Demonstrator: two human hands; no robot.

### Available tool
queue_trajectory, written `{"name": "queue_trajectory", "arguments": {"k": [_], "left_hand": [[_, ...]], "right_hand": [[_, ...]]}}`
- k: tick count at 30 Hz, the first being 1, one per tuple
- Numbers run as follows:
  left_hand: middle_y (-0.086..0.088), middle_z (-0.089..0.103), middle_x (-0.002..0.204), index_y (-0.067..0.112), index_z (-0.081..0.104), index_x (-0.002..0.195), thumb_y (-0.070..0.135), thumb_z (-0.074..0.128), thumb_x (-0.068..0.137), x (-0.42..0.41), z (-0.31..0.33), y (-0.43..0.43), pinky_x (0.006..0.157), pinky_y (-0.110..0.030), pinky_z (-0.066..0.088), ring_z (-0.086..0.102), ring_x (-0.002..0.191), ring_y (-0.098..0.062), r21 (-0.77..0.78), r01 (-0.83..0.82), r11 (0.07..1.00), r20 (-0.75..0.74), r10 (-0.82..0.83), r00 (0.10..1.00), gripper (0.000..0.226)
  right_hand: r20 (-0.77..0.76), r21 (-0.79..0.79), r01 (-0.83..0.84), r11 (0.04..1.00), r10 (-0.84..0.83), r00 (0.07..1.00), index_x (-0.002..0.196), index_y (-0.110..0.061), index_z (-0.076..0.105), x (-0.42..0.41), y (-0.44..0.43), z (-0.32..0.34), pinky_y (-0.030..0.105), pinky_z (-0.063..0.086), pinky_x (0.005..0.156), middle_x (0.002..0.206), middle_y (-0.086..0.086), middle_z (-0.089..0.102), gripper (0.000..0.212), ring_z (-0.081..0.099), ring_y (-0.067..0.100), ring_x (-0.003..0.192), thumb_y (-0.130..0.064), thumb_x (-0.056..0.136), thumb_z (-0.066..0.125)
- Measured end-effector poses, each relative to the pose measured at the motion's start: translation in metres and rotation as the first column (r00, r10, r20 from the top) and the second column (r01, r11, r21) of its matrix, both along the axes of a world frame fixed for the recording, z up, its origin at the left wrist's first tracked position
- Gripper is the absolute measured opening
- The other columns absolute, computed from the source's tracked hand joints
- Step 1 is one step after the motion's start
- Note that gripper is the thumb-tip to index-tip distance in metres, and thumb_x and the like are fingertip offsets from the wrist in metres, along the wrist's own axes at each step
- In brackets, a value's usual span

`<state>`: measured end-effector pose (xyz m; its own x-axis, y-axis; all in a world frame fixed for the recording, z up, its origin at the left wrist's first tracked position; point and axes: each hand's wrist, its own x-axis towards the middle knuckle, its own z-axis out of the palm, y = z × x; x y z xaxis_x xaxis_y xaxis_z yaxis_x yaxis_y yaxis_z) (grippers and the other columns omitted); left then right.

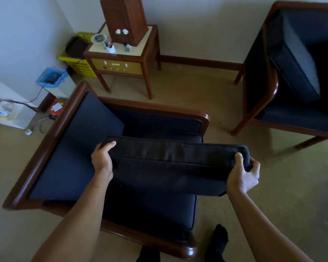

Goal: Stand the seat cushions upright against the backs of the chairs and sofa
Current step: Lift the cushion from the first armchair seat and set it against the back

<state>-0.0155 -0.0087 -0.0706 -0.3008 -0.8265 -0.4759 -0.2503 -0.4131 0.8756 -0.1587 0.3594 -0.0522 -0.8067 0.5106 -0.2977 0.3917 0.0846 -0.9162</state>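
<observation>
A dark navy seat cushion is lifted off the seat of the wooden-framed sofa in front of me, its near edge raised and turned toward me. My left hand grips its left end and my right hand grips its right end. Another navy cushion leans tilted against the sofa's left side. In the armchair at the upper right, a navy cushion stands against the back.
A wooden side table with a tall wooden lamp base and small items stands between sofa and armchair. A yellow basket, a blue-topped bin and cables lie at the left wall. Beige carpet surrounds the furniture. My socked feet are below.
</observation>
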Motion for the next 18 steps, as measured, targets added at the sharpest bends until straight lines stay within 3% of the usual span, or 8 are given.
{"name": "queue_trajectory", "arguments": {"k": [4,10,15,18], "left_hand": [[-0.004,0.082,0.113,0.024,0.084,0.102,0.036,0.088,0.065,0.015,0.016,0.037,0.103,-0.053,0.059,0.076,0.109,-0.031,0.002,-0.159,0.987,-0.015,0.159,0.987,0.039],[-0.003,0.081,0.112,0.023,0.085,0.099,0.029,0.085,0.072,0.032,0.041,0.082,0.107,-0.049,0.057,0.074,0.110,-0.028,-0.015,-0.375,0.927,-0.047,0.374,0.926,0.028],[-0.001,0.078,0.121,0.028,0.084,0.109,0.043,0.089,0.055,0.049,0.048,0.098,0.107,-0.050,0.056,0.071,0.114,-0.029,0.035,-0.525,0.850,-0.100,0.526,0.845,0.056],[-0.001,0.074,0.125,0.026,0.082,0.111,0.036,0.087,0.071,0.055,0.048,0.103,0.107,-0.047,0.055,0.068,0.116,-0.028,0.038,-0.606,0.794,-0.122,0.606,0.786,0.042]], "right_hand": [[-0.001,-0.011,-0.138,0.990,0.138,0.990,0.113,-0.024,0.062,-0.030,0.016,0.013,0.032,0.045,0.084,0.103,0.001,0.063,0.032,0.057,0.020,0.095,-0.045,0.089,0.067],[-0.047,-0.003,-0.346,0.938,0.346,0.937,0.115,-0.021,0.063,-0.080,0.013,0.043,0.029,0.041,0.081,0.101,0.000,0.062,0.033,0.055,0.018,0.092,-0.042,0.090,0.068],[-0.063,0.066,-0.503,0.862,0.507,0.860,0.114,-0.022,0.063,-0.113,-0.023,0.053,0.038,0.050,0.087,0.100,0.000,0.064,0.038,0.058,0.022,0.093,-0.049,0.087,0.067],[-0.058,0.096,-0.577,0.811,0.583,0.810,0.115,-0.022,0.063,-0.129,-0.053,0.054,0.043,0.053,0.091,0.100,0.000,0.064,0.044,0.061,0.024,0.096,-0.053,0.083,0.065]]}}
